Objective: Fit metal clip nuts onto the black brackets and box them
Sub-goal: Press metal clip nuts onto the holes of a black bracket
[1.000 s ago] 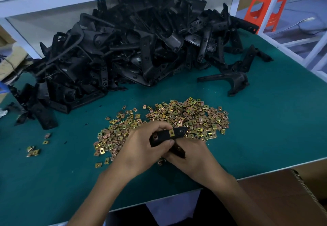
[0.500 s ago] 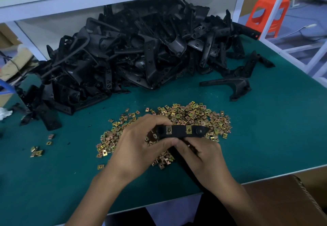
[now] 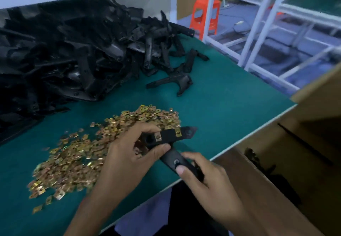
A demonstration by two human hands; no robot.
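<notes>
Bracket — left hand grips the top, right hand the stem.

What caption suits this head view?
Left hand and right hand grip a black bracket carrying two clip nuts by the nut pile.

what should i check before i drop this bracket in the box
1. Grip: ok. The left hand grips the bracket by its upper bar, and the right hand holds its lower arm.
2. Fitting: ok. Two clip nuts show on the upper bar.
3. Seating: cannot tell. The picture is too blurred to show whether they are pushed fully home.
4. Target: ok. The cardboard box stands open just right of the right hand.
5. Room in the box: cannot tell. Only some dark parts show inside.
</notes>
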